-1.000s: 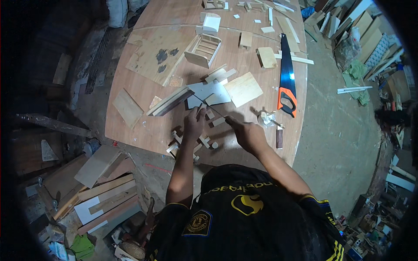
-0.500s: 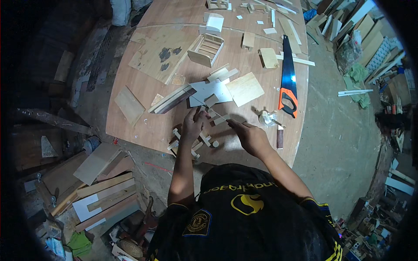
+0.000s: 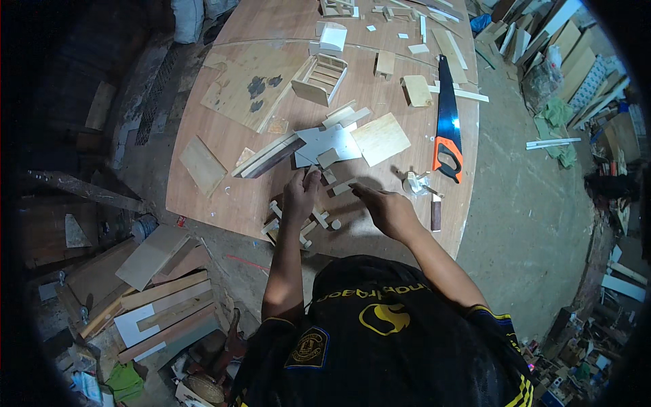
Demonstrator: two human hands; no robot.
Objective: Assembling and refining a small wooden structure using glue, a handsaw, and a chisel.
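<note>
**Desk:** Where are the hands?

**Photographer:** Both over the near edge of a round plywood tabletop [image 3: 224, 197]. The left hand [image 3: 300, 197] lies palm-down, fingers spread flat on a small frame of pale wooden sticks [image 3: 298, 224]. The right hand [image 3: 386, 209] reaches left, fingers together and extended, its tips just beside a short wood strip [image 3: 343, 186]; whether it pinches anything cannot be told.

**Desk:** And the frame relative to them?

**Photographer:** Under the left palm, poking out below it, left of the right hand.

**Desk:** Surroundings?

**Photographer:** A white cut board [image 3: 329, 144] just beyond the fingertips, an orange-handled handsaw [image 3: 446, 125] to the right, a small open wooden box [image 3: 324, 78] farther back.
</note>
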